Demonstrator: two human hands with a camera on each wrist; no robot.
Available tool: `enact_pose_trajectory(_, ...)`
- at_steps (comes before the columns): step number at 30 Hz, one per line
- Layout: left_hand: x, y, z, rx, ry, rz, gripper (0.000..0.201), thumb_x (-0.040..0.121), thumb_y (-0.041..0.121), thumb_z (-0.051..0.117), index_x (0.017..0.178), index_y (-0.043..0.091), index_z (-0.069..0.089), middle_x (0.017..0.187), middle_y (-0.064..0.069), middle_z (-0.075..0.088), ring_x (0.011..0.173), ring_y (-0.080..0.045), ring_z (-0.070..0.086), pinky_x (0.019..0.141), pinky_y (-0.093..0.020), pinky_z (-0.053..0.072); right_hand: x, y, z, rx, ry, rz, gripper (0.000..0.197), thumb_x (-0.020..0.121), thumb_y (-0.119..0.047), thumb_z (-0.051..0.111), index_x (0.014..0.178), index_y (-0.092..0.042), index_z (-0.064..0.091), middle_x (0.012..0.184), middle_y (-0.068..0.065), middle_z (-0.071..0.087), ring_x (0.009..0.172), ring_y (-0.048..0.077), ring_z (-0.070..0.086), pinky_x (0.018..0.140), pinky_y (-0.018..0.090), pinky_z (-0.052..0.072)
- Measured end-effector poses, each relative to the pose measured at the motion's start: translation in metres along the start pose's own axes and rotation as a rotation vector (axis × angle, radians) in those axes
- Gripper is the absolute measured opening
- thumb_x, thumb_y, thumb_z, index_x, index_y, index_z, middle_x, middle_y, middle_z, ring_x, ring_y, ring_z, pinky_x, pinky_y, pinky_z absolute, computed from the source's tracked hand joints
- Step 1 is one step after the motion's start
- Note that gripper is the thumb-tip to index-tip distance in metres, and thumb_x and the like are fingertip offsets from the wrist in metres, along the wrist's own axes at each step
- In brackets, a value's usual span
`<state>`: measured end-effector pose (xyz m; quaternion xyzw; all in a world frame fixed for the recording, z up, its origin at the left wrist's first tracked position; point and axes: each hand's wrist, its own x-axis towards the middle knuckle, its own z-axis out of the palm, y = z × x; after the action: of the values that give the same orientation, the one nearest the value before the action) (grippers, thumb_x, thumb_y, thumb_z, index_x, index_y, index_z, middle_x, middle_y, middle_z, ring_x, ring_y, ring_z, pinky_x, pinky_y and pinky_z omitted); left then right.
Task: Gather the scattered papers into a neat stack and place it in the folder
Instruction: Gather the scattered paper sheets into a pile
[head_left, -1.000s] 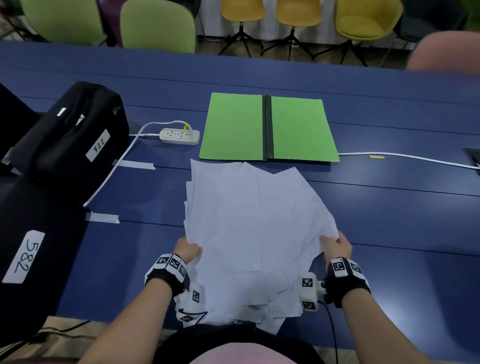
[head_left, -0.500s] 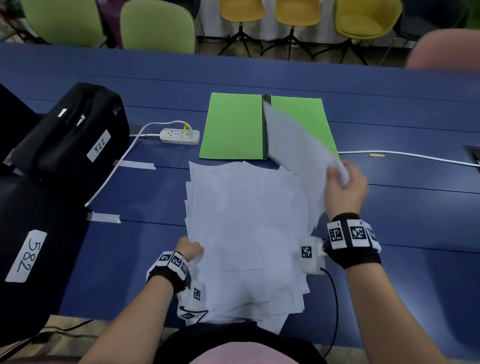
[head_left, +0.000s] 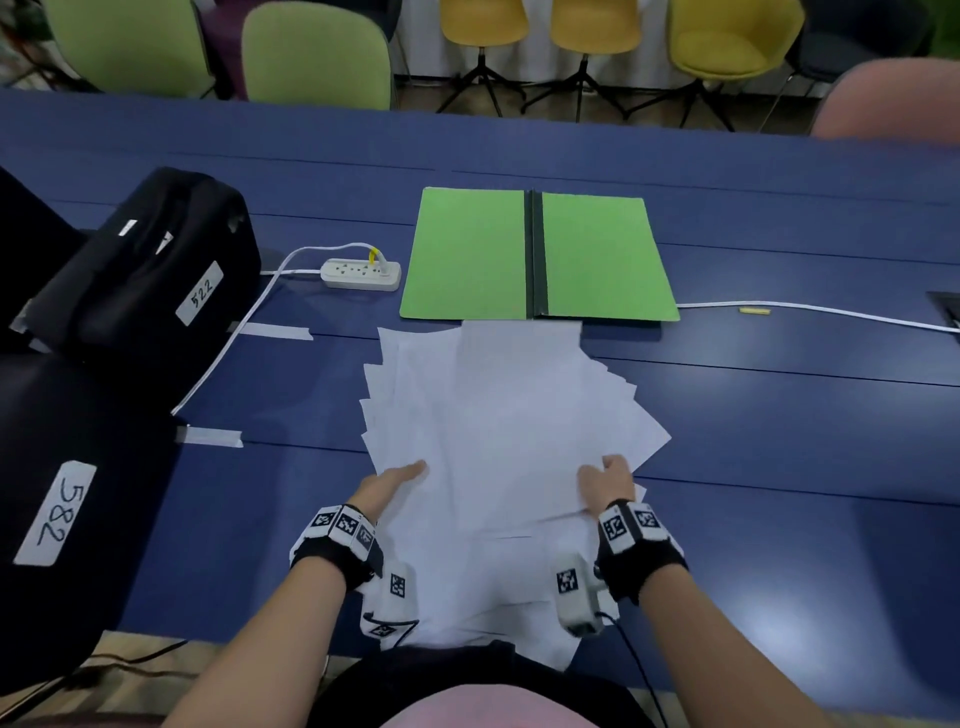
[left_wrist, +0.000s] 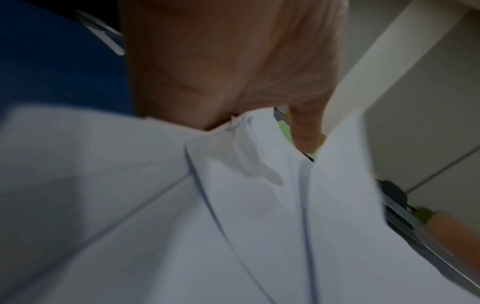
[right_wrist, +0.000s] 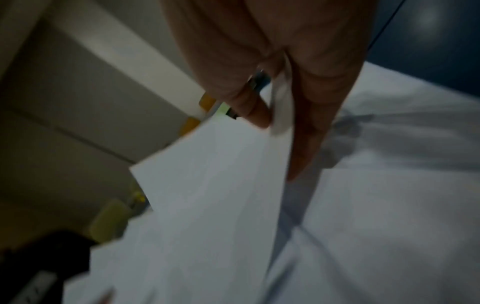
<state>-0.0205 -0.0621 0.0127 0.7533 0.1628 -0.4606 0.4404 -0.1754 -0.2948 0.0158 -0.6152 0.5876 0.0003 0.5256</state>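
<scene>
Back down: right grip (head_left: 605, 480) pinching top sheet (head_left: 519, 405) over papers (head_left: 405, 395); left grip (head_left: 395, 480) grasps papers' edge.

blue table (head_left: 779, 415); black bag 522 (head_left: 145, 270); black case 582 (head_left: 78, 415); white power strip (head_left: 361, 274); chairs (head_left: 317, 57) behind

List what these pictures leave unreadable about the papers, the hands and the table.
Papers: sheet count, head view; sheets overlap.
Left hand: fingers, head view; tucked under the sheets.
Right hand: fingertips, right wrist view; dim and blurred.
Black bag marked 582: head view; cut off by the left edge.
White cable: far end, head view; runs off the right edge.
</scene>
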Motion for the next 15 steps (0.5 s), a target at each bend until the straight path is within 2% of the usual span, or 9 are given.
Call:
enact_pose_trajectory(1, 0.001, 0.0, 0.0, -0.013, -0.016, 0.009, 0.082, 0.072, 0.052, 0.074, 0.137, 0.012, 0.047, 0.141, -0.003, 0.046, 0.13, -0.025, 0.044, 0.103, -0.036, 0.035, -0.001, 0.008, 0.003, -0.122, -0.098, -0.018, 0.034, 0.088, -0.008, 0.045, 0.123, -0.007, 0.044, 0.114, 0.012, 0.05, 0.096, 0.027, 0.05, 0.083, 0.028, 0.041)
enact_pose_trajectory(3, 0.003, 0.002, 0.001, -0.017, -0.028, 0.032, 0.091, 0.068, 0.061, 0.072, 0.142, 0.018, 0.042, 0.148, -0.002, 0.039, 0.137, -0.023, 0.036, 0.11, -0.037, 0.029, -0.005, 0.017, 0.008, -0.408, -0.275, -0.079, 0.013, 0.086, -0.007, 0.047, 0.098, -0.012, 0.043, 0.096, 0.008, 0.046, 0.08, 0.021, 0.046, 0.072, 0.025, 0.037)
enact_pose_trajectory(5, 0.006, 0.001, 0.002, -0.023, -0.011, 0.031, 0.097, 0.063, 0.061, 0.076, 0.14, 0.013, 0.043, 0.142, -0.002, 0.046, 0.127, -0.021, 0.045, 0.105, -0.034, 0.036, -0.006, 0.022, 0.013, -0.552, -0.396, -0.117, 0.013, 0.081, -0.008, 0.051, 0.079, -0.012, 0.039, 0.082, 0.008, 0.048, 0.063, 0.02, 0.048, 0.059, 0.025, 0.038)
enact_pose_trajectory(8, 0.007, -0.001, 0.007, 0.004, 0.069, 0.088, 0.063, 0.074, 0.036, 0.079, 0.125, 0.007, 0.056, 0.122, -0.006, 0.062, 0.101, -0.021, 0.057, 0.087, -0.029, 0.043, -0.007, 0.024, 0.014, -0.601, -0.447, -0.144, 0.026, 0.081, -0.014, 0.058, 0.069, -0.015, 0.035, 0.073, 0.005, 0.049, 0.054, 0.019, 0.049, 0.05, 0.024, 0.037)
enact_pose_trajectory(9, 0.009, -0.004, 0.009, 0.027, 0.111, 0.105, 0.059, 0.074, 0.032, 0.08, 0.121, 0.005, 0.058, 0.121, -0.009, 0.064, 0.1, -0.022, 0.059, 0.085, -0.029, 0.045, -0.008, 0.022, 0.011, -0.579, -0.41, -0.141, 0.023, 0.081, -0.018, 0.06, 0.071, -0.017, 0.039, 0.077, 0.005, 0.052, 0.059, 0.02, 0.052, 0.053, 0.024, 0.039)
enact_pose_trajectory(10, 0.008, -0.004, 0.009, 0.05, 0.138, 0.115, 0.057, 0.073, 0.03, 0.081, 0.119, 0.003, 0.06, 0.12, -0.011, 0.065, 0.102, -0.025, 0.061, 0.084, -0.029, 0.045, -0.007, 0.021, 0.006, -0.565, -0.342, -0.121, 0.017, 0.081, -0.022, 0.062, 0.079, -0.017, 0.047, 0.086, 0.006, 0.056, 0.069, 0.021, 0.056, 0.059, 0.024, 0.042)
enact_pose_trajectory(11, 0.01, -0.005, 0.009, 0.076, 0.165, 0.129, 0.056, 0.073, 0.028, 0.081, 0.118, 0.001, 0.06, 0.119, -0.014, 0.065, 0.106, -0.027, 0.062, 0.084, -0.029, 0.045, -0.006, 0.021, 0.001, -0.543, -0.232, -0.087, 0.02, 0.081, -0.026, 0.064, 0.091, -0.014, 0.052, 0.099, 0.007, 0.057, 0.084, 0.025, 0.058, 0.068, 0.026, 0.043)
enact_pose_trajectory(13, 0.012, -0.004, 0.009, 0.128, 0.177, 0.117, 0.057, 0.074, 0.024, 0.081, 0.119, -0.002, 0.057, 0.122, -0.016, 0.063, 0.113, -0.029, 0.06, 0.088, -0.031, 0.047, -0.001, 0.023, -0.01, -0.493, 0.046, 0.001, 0.051, 0.078, -0.03, 0.067, 0.118, -0.008, 0.046, 0.123, 0.013, 0.047, 0.111, 0.034, 0.051, 0.085, 0.035, 0.043)
enact_pose_trajectory(15, 0.011, -0.003, 0.009, 0.16, 0.172, 0.102, 0.061, 0.076, 0.021, 0.079, 0.125, -0.002, 0.053, 0.127, -0.015, 0.06, 0.118, -0.029, 0.057, 0.096, -0.033, 0.046, 0.002, 0.027, -0.018, -0.445, 0.197, 0.077, 0.072, 0.073, -0.032, 0.071, 0.13, -0.004, 0.036, 0.134, 0.018, 0.037, 0.12, 0.04, 0.042, 0.095, 0.044, 0.04)
